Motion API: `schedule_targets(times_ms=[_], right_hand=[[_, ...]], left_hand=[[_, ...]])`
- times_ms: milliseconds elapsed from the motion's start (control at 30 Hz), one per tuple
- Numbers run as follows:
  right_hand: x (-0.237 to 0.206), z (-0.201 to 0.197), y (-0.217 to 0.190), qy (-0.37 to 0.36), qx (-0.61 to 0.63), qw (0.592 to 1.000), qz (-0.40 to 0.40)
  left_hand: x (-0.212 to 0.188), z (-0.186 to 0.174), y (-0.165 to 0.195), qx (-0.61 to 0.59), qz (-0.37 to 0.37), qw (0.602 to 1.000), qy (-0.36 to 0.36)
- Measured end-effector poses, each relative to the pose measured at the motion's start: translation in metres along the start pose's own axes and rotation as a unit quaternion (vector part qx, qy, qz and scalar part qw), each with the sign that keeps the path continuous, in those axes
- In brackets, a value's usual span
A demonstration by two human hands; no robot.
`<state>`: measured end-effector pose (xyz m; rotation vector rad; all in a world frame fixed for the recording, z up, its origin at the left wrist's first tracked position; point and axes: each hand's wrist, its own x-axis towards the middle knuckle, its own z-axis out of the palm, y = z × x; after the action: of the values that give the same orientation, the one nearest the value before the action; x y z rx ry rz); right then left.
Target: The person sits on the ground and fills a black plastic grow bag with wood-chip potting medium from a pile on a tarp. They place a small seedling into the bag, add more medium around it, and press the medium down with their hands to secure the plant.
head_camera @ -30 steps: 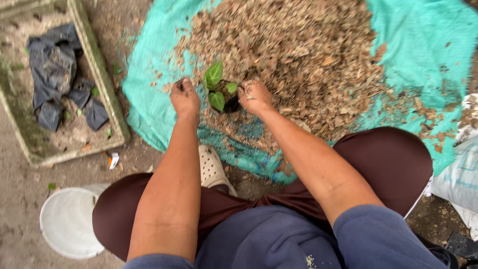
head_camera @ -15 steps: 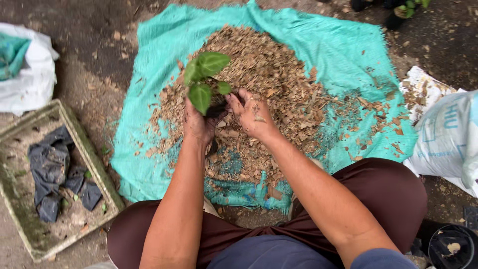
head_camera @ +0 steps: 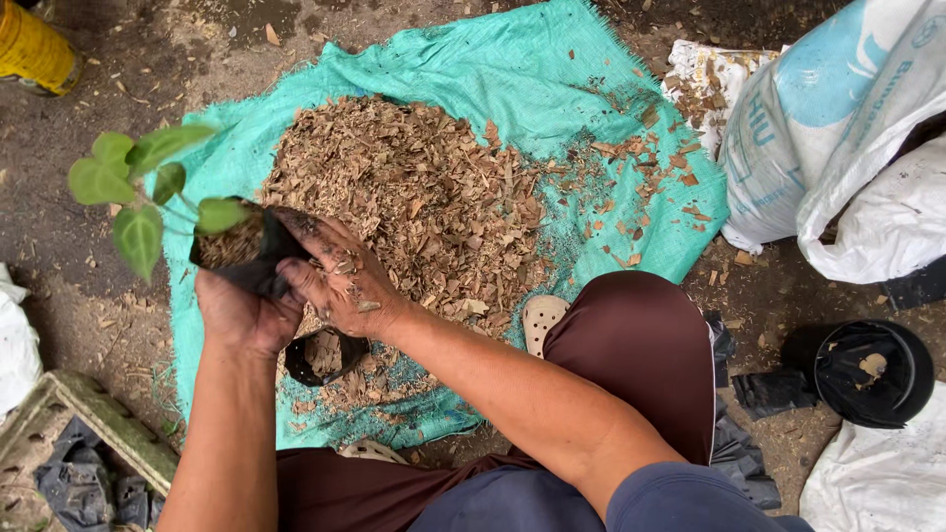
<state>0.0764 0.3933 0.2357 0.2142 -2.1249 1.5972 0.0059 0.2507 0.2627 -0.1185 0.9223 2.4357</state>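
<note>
Both hands grasp a small black plastic nursery bag (head_camera: 236,258) holding a green-leaved seedling (head_camera: 138,192): left hand (head_camera: 241,313) cupping beneath, right hand (head_camera: 340,281) pressed at its 3 o'clock side. At 5 o'clock lies an empty black bag (head_camera: 320,357) on the teal woven tarp (head_camera: 473,69), brown wood-chip heap (head_camera: 414,197) at 2 o'clock.

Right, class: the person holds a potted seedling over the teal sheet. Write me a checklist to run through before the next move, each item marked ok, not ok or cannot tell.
1. Black grow bag held in both hands: left hand under it, right hand at its side. Ok.
2. Seedling upright: it leans to the left. Not ok.
3. Bag filled with chips to the rim: ok.
4. Pile of dry leaf and bark chips within reach on the teal sheet: ok.
5. Second small black bag on the sheet standing open: ok.
6. Stem firmly rooted: cannot tell.
</note>
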Motion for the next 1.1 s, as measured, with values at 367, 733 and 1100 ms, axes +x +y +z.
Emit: schedule_targets(times_ms=[367,733,1100], right_hand=[[0.021,0.027,-0.006,0.014,-0.031,0.999,0.039],[0.04,0.088,0.017,-0.048,0.241,0.969,0.025],[0.057,0.092,-0.005,-0.041,0.311,0.948,0.059]], left_hand=[[-0.019,0.016,0.001,-0.335,-0.024,0.931,-0.144],[-0.009,-0.038,0.032,0.379,0.269,0.857,0.221],[-0.04,-0.014,0.055,0.4,0.339,0.839,0.143]])
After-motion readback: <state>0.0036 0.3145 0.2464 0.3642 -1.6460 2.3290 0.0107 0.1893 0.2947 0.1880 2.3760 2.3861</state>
